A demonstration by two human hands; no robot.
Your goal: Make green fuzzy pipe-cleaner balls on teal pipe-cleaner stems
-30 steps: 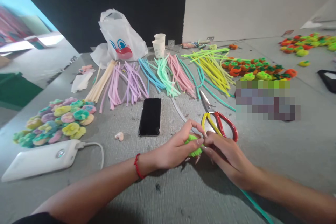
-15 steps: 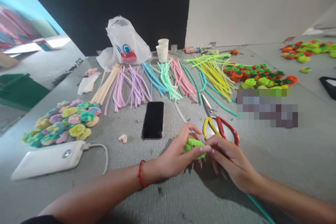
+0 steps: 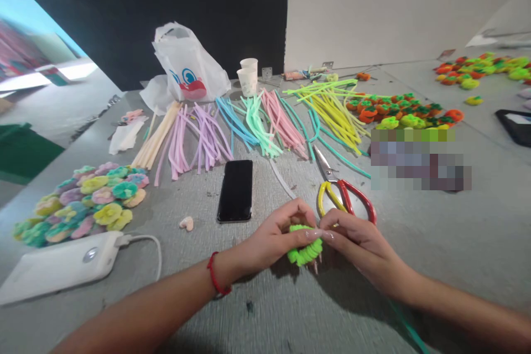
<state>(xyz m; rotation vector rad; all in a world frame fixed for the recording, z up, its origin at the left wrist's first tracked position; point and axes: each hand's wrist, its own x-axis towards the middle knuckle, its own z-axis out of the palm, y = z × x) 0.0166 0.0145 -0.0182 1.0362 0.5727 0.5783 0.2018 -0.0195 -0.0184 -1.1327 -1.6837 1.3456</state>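
Observation:
A bright green pipe cleaner, wound into a ribbed coil (image 3: 306, 253), is in my left hand (image 3: 286, 232), held between thumb and curled fingers. My right hand (image 3: 352, 240) pinches at the coil's right edge, its thumb tip meeting my left thumb. What lies right between the fingertips is hidden. Just beyond my hands lie scissors (image 3: 345, 193) with one yellow and one red handle, blades pointing away. A teal pipe cleaner (image 3: 409, 327) runs out from beneath my right forearm.
Bundles of pipe cleaners in purple (image 3: 207, 135), pink (image 3: 284, 124) and yellow (image 3: 336, 119) line the table's far side. A phone (image 3: 235, 191), power bank (image 3: 62, 268), pastel fuzzy flowers (image 3: 87, 199), orange fuzzy pieces (image 3: 398, 108), paper cups (image 3: 248, 80) and plastic bag (image 3: 188, 69) surround the work area.
The view has shifted slightly, so the table items sit further left. The green coil has turned in my left hand, and more of its ribbed side shows below my thumb.

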